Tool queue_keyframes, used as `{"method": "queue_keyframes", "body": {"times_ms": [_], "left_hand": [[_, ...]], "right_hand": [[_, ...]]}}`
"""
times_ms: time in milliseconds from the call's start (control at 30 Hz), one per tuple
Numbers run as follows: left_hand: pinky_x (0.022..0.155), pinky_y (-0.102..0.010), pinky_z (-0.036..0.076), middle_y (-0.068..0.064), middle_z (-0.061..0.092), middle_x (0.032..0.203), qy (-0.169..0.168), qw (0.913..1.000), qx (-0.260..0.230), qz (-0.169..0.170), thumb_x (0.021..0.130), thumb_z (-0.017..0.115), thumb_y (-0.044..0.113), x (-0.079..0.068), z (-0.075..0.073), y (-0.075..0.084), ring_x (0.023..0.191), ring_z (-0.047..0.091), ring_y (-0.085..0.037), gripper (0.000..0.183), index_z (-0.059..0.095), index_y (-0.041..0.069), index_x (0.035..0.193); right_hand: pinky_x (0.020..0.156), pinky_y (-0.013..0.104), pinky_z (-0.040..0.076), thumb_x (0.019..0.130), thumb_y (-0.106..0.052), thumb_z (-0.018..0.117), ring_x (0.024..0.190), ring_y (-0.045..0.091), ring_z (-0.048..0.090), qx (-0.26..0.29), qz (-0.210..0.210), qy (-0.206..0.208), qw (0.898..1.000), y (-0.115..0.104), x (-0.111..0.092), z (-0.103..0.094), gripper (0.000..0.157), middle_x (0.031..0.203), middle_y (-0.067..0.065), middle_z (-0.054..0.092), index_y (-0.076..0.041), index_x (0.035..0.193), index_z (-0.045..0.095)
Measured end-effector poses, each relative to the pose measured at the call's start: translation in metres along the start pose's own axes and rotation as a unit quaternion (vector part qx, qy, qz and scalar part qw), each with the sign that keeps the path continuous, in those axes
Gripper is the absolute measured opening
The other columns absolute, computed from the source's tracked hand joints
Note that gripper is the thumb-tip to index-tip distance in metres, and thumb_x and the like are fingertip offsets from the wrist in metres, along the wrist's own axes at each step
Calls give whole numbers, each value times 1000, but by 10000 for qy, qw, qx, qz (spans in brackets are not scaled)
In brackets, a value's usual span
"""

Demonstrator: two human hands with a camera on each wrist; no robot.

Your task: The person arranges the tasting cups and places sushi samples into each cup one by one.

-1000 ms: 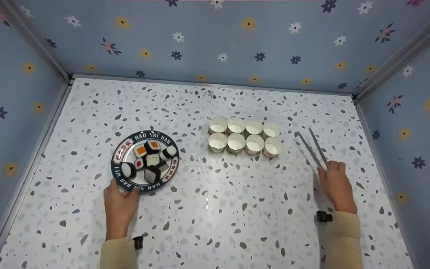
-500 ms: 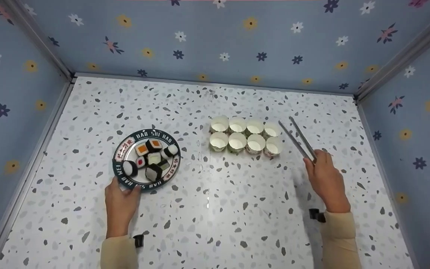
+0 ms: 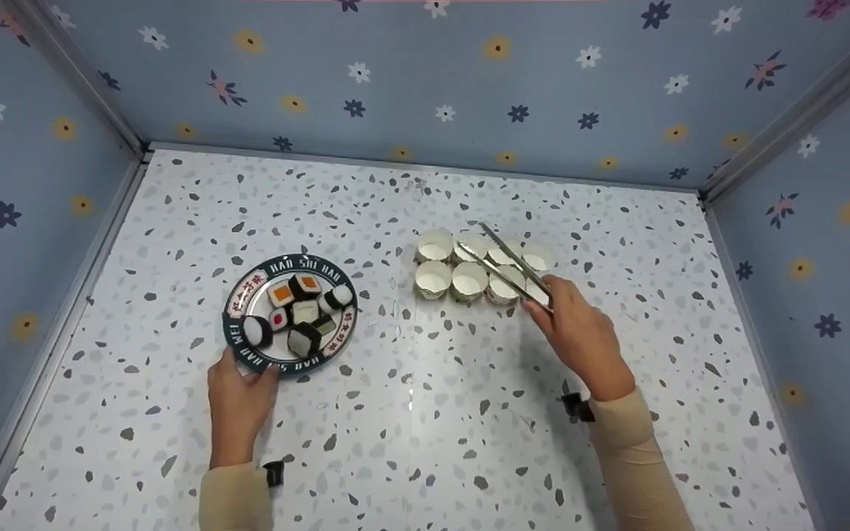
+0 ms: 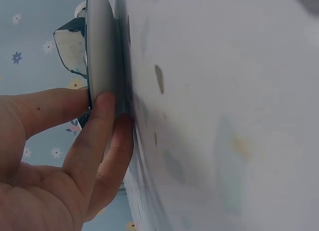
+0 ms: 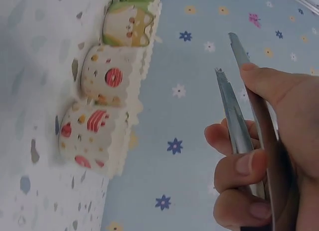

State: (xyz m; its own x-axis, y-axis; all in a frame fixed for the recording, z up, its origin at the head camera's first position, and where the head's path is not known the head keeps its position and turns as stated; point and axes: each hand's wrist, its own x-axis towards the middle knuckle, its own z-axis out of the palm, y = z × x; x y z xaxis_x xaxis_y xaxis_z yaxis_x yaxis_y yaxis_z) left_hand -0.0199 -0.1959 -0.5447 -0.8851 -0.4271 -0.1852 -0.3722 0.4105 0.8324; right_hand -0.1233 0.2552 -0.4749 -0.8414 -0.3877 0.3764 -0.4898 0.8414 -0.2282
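Note:
At the left, my left hand [image 3: 239, 402] holds the near rim of a round plate [image 3: 294, 264] with a dark green lettered border. The left wrist view shows its thumb at the rim and fingertips [image 4: 104, 104] against the plate's underside. Several sushi pieces [image 3: 305, 313] lie on the plate, some with orange or red centres. My right hand [image 3: 586, 341] grips metal tongs [image 3: 517, 261], their serrated tips spread apart with nothing between them. The tongs hang above two rows of white paper cups [image 3: 433, 282], hiding parts of some; the right wrist view shows printed cup sides [image 5: 94, 136].
A white speckled table [image 3: 410, 428] bears everything. Blue flower-patterned panels [image 3: 395, 81] enclose its back and both sides, with metal strips [image 3: 794, 110] along the corners. A stretch of tabletop separates the plate from the cups.
My right hand has moved left with the tongs, from the right of the cups to above them. My left hand and the plate have hardly moved.

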Motion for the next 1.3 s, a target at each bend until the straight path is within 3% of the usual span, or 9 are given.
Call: {"method": "queue_keyframes", "body": {"times_ms": [467, 700, 900, 1100, 1300], "left_hand": [[106, -57, 33, -39, 34, 139, -102, 9999, 59, -58, 93, 66, 10, 0, -4, 1, 121, 44, -48, 73, 27, -9, 152], [105, -56, 35, -39, 35, 138, -101, 9999, 83, -39, 93, 66, 10, 0, -3, 0, 118, 46, -47, 74, 25, -10, 152], [97, -50, 42, -38, 34, 140, -102, 9999, 79, -15, 94, 64, 11, -2, -2, 0, 108, 54, -42, 75, 23, -9, 153], [96, -49, 42, -38, 34, 140, -116, 9999, 106, -38, 95, 64, 12, -2, -2, 1, 106, 54, -42, 76, 21, -10, 153], [98, -50, 41, -39, 32, 142, -139, 9998, 119, -79, 95, 63, 13, -2, -2, 1, 108, 54, -43, 77, 19, -12, 153]], "right_hand": [[50, 35, 49, 97, -46, 63, 60, 20, 59, -16, -778, -600, 9952, -63, 28, 46, 41, 91, 3, 67, -11, 117, 67], [47, 31, 45, 93, -46, 67, 60, 16, 59, 40, -856, -875, 9925, -84, 41, 65, 41, 89, 0, 68, -15, 119, 69], [52, 35, 50, 92, -47, 68, 67, 19, 63, 59, -745, -1253, 9893, -93, 47, 77, 40, 92, 1, 69, -15, 117, 69], [58, 37, 53, 94, -49, 65, 78, 21, 68, 53, -736, -1457, 9866, -97, 51, 86, 43, 102, 2, 71, -16, 120, 70], [57, 37, 51, 94, -47, 66, 74, 19, 66, 237, -700, -1591, 9845, -98, 56, 90, 38, 95, 1, 69, -14, 112, 71]]}}
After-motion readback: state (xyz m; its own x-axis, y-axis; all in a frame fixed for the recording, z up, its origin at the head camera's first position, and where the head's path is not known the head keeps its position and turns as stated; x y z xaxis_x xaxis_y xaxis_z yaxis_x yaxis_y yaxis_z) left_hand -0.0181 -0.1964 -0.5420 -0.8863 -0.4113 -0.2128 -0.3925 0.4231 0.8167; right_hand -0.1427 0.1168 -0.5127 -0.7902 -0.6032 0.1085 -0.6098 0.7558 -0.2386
